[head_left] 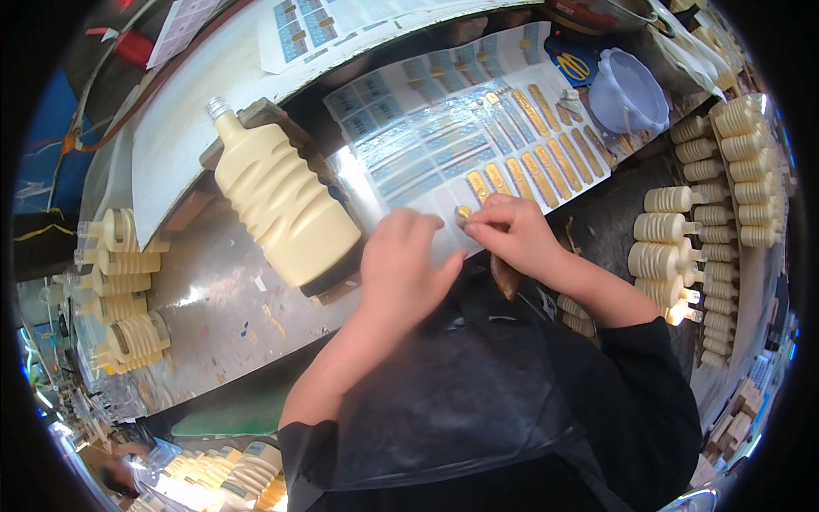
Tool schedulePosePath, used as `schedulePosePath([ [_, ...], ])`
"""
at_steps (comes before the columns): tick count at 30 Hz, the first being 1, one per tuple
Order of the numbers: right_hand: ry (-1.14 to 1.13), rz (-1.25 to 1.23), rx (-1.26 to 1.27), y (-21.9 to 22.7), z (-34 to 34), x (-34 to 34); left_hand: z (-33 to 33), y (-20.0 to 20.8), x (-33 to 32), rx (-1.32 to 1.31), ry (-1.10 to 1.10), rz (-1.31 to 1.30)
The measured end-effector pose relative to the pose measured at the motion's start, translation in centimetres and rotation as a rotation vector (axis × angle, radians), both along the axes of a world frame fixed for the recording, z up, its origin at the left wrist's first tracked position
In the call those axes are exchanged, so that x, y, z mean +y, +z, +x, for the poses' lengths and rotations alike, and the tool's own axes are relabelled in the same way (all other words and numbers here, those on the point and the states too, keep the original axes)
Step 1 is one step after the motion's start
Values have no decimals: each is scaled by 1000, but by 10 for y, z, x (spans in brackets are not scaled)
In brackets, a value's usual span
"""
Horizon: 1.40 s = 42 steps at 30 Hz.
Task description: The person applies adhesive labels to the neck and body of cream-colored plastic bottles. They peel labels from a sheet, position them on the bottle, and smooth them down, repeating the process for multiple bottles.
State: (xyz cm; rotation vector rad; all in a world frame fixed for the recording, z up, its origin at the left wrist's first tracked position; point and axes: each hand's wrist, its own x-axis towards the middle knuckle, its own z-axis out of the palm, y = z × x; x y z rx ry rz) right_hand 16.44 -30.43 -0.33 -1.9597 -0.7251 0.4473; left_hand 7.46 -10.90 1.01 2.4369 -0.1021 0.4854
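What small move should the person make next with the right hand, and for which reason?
Probably, the right hand should carry the small gold piece toward the large cream bottle. It seems to pinch that piece over the near edge of the label sheet, the bottle lies just left of the sheet, and the left hand, though blurred, appears free.

The head camera, the left of a side-by-side fisheye pair, looks down and forward over the black apron (pixel 444 401) onto the workbench (pixel 213 316). It sits close, with the left hand (pixel 399 260) and right hand (pixel 519 235) near the middle of its view. Its wide sweep bends straight edges and takes in cream bottles (pixel 655 258) far to either side.
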Motion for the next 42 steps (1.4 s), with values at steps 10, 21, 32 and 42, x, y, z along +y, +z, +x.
schedulePosePath([
  [10, 35, 133, -62, 60, -9, 63, 3, 26, 32, -171, 221, -33],
  [21, 134, 230, 502, 78, 38, 168, 0, 57, 106, -211, 569, -990],
  [32, 94, 216, 247, 47, 70, 223, 22, 13, 153, -272, 759, -831],
  [42, 109, 207, 203, 51, 70, 228, 22, 17, 151, -292, 727, -1006],
])
